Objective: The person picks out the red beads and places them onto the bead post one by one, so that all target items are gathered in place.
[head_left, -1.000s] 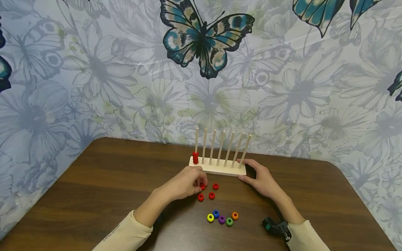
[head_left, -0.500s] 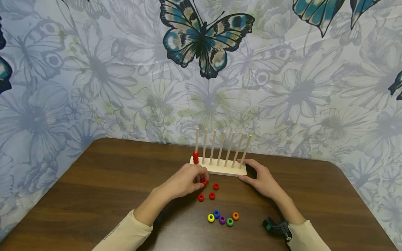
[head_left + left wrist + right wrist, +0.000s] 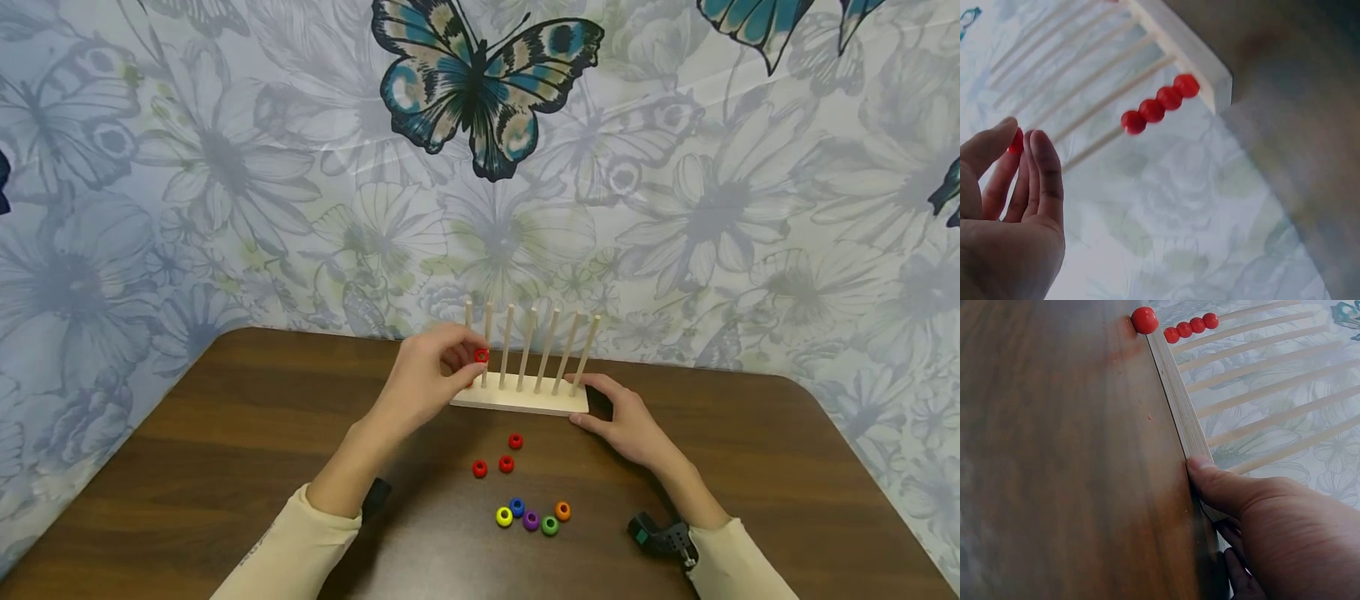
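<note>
My left hand [image 3: 423,379] pinches a red bead [image 3: 482,356] between thumb and fingertips, beside the leftmost pegs of a wooden peg rack. In the left wrist view this red bead [image 3: 1016,142] peeks out between the fingertips, apart from the end peg. Several red beads [image 3: 1152,110] are threaded on that peg; in the head view the hand mostly hides them. The rack's pale base [image 3: 525,402] stands on the table, its right end held by my right hand [image 3: 628,423]. The right thumb [image 3: 1200,467] presses the base's front edge in the right wrist view.
Three loose red beads [image 3: 506,464] lie in front of the rack. Nearer are yellow [image 3: 504,517], blue [image 3: 517,507], purple [image 3: 531,521], green [image 3: 550,525] and orange [image 3: 562,511] beads. A patterned wall covering [image 3: 300,208] hangs behind the brown table [image 3: 225,467].
My left hand has lifted a red bead from the table and carried it up and away from me to the leftmost pegs. The right hand stays at the rack's end.
</note>
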Tool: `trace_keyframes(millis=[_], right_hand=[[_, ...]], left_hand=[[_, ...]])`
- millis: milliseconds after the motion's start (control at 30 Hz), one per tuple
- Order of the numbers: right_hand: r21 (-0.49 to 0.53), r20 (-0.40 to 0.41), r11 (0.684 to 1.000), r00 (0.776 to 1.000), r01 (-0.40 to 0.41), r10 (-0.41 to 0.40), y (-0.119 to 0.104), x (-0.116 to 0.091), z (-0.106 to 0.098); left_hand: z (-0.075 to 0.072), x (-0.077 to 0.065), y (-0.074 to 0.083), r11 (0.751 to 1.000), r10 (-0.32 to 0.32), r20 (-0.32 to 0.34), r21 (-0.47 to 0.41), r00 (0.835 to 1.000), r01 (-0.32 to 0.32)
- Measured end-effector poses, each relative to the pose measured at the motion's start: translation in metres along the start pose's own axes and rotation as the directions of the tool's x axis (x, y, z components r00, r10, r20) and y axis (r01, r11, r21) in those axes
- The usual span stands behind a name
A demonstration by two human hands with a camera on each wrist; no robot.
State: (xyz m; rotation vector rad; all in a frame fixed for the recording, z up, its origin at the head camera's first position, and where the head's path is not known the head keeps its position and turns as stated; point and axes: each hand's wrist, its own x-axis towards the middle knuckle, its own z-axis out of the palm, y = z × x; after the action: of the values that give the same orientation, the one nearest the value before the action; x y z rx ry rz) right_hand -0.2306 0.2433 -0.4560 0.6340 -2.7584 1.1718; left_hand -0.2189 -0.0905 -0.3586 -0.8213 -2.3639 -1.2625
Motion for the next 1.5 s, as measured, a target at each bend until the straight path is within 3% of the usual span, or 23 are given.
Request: trace_keyframes(millis=[200, 433, 567, 700, 1000, 1200, 1333, 1500], right_hand=[[-0.012, -0.004, 1.000, 1.000, 0.001, -0.001, 0.000, 0.000, -0.003], [0.006, -0.004, 1.000, 1.000, 0.004, -0.004, -0.001, -0.001, 0.000], [0.008, 0.002, 1.000, 1.000, 0.004, -0.004, -0.002, 0.000, 0.001], [0.000, 0.000, 1.000, 1.000, 0.009, -0.009, -0.004, 0.001, 0.001], [0.003, -0.002, 1.000, 1.000, 0.013, -0.013, -0.003, -0.001, 0.001], [0.001, 0.000, 1.000, 1.000, 0.008, -0.008, -0.002, -0.001, 0.001], [0.000, -0.002, 1.000, 1.000, 0.004, -0.004, -0.002, -0.001, 0.001], [0.004, -0.001, 1.000, 1.000, 0.004, -0.004, -0.002, -0.002, 0.000]], left_hand=[[-0.011, 0.011, 0.005, 1.000, -0.003, -0.134, -0.024, 0.991, 0.000], [-0.015, 0.031, 0.018, 0.993, -0.039, -0.273, -0.120, 0.961, 0.007], [-0.017, 0.036, 0.020, 0.993, -0.068, -0.330, -0.117, 0.942, 0.031], [-0.015, 0.036, 0.015, 0.994, -0.098, -0.348, -0.086, 0.932, 0.073], [-0.007, 0.035, 0.005, 0.990, -0.138, -0.313, -0.083, 0.940, 0.117], [-0.008, 0.032, 0.005, 0.982, -0.186, -0.329, -0.087, 0.926, 0.166], [-0.010, 0.031, 0.005, 0.987, -0.158, -0.358, -0.087, 0.920, 0.135], [-0.008, 0.028, 0.004, 0.995, -0.078, -0.392, -0.086, 0.917, 0.048]])
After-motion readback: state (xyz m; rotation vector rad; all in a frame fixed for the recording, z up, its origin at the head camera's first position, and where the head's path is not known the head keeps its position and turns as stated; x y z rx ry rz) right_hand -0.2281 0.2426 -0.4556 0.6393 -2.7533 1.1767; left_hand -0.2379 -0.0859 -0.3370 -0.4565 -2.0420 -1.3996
